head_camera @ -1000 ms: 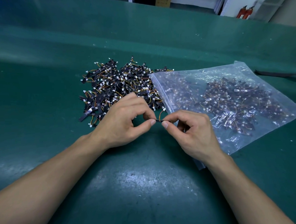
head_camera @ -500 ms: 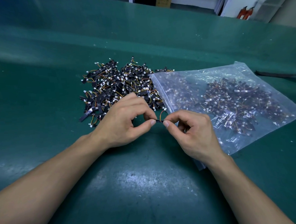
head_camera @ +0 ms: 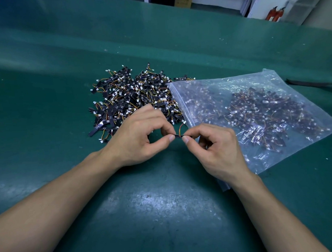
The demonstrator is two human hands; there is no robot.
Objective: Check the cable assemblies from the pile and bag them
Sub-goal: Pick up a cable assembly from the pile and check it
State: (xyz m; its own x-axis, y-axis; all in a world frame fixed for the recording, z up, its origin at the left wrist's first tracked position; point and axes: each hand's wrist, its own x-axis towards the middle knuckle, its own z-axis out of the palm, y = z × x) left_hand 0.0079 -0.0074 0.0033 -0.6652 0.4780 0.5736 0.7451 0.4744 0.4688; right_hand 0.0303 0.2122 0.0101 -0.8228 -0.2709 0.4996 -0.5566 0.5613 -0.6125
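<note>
Pinched end to end between two hands: one assembly [head_camera: 178,136], a short black strip with orange and yellow wires curving up from it. On its left end, the left hand [head_camera: 137,138], thumb and forefinger closed on the strip, other fingers curled loosely above. On its right end, the right hand [head_camera: 216,148], the same thumb-and-forefinger pinch, remaining fingers tucked toward the palm. Held level and low over the green table [head_camera: 164,210]; touching the surface or not, impossible to tell.

Just behind the left hand, the pile [head_camera: 132,97]: a dense heap of like strips, black, with white plugs and orange and yellow leads, partly hidden by the knuckles. Touching the pile's right edge, the bag [head_camera: 255,111], clear plastic, lying flat, its zip edge running toward the right hand and wrist, many assemblies visible through the film, thickest toward its middle and right. Right forearm across the bag's near corner.

Farther right, at the table's edge, a dark strap [head_camera: 310,83]. Beyond the table, two red extinguishers [head_camera: 275,13] by a white wall and a cardboard box [head_camera: 183,0].
</note>
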